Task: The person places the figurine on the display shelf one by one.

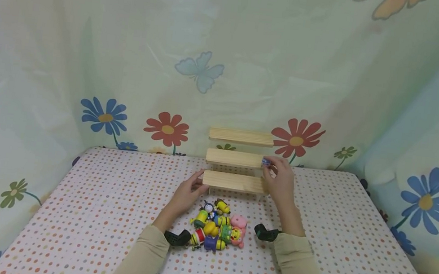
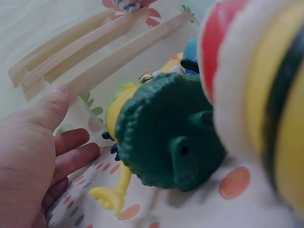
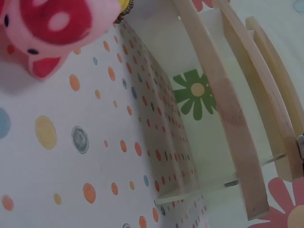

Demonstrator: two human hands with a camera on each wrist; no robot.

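My right hand pinches a small blue-and-white figurine at the right end of the middle wooden shelf. In the left wrist view the figurine is cut off at the top. My left hand rests against the left end of the lowest wooden shelf. In the left wrist view its thumb touches that shelf's end while the other fingers lie loosely below. The right wrist view shows the lowest shelf from beneath, without the hand.
A cluster of toy figures lies on the dotted tablecloth between my forearms, including a pink pig, a purple-clad yellow figure and a red-and-white one. The top shelf stands farthest back, before a flowered backdrop.
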